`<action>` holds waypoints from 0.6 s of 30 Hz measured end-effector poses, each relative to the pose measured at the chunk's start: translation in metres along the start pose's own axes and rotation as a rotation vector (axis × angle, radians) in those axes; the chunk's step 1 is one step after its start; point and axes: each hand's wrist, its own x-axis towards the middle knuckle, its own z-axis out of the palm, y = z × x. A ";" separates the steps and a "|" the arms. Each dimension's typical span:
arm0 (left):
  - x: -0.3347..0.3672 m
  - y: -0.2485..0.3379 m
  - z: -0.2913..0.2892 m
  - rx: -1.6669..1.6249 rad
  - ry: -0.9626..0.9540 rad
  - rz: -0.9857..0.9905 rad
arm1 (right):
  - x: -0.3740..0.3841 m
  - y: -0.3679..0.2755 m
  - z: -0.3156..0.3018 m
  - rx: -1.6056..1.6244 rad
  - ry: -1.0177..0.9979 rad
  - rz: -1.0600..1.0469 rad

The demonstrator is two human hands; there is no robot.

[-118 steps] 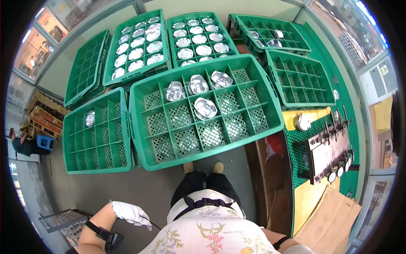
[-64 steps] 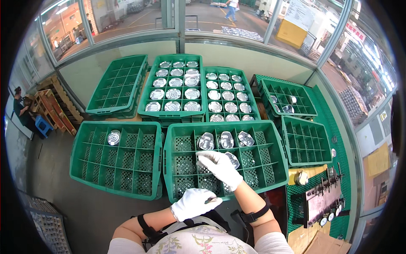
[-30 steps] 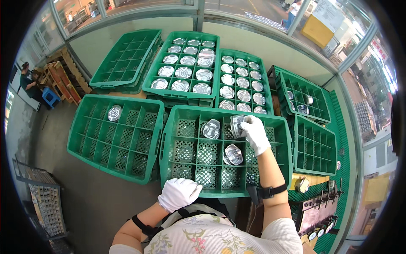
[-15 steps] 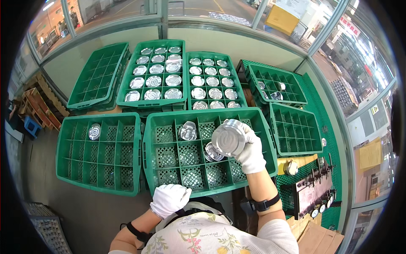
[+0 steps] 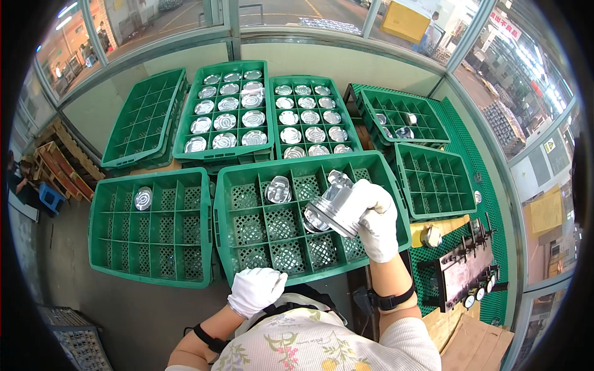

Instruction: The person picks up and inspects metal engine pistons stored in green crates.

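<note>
My right hand, in a white glove, is closed round a silver metal piston, tilted above the near green divided crate. Under and behind it, other pistons sit in the crate's compartments, one of them partly hidden by the held one. Another piston rests in a back compartment left of the hand. My left hand, also gloved in white, is curled shut at the crate's front edge, with nothing seen in it.
To the left stands a green crate with one piston. Behind are two crates full of pistons. At the right, smaller crates, a lone piston and a fixture with dial gauges occupy a green mat.
My right hand has turned the piston from its flat crown facing up to a tilt showing its side, and shifted slightly right. My left hand stays curled at the crate edge; the view shifted slightly.
</note>
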 end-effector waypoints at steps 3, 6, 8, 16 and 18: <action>-0.002 -0.001 0.002 -0.003 0.005 -0.004 | 0.000 0.000 0.000 -0.003 -0.020 -0.036; 0.000 0.000 0.002 -0.009 0.015 -0.002 | 0.001 -0.004 0.000 -0.121 -0.080 -0.127; 0.001 0.000 0.002 -0.010 0.014 -0.006 | -0.002 -0.003 0.000 -0.076 -0.042 -0.100; 0.002 0.000 -0.006 0.054 -0.040 -0.051 | 0.020 0.024 -0.011 -0.192 -0.044 0.314; 0.001 0.001 -0.005 0.035 -0.040 -0.092 | 0.029 0.049 -0.021 -0.259 -0.061 0.476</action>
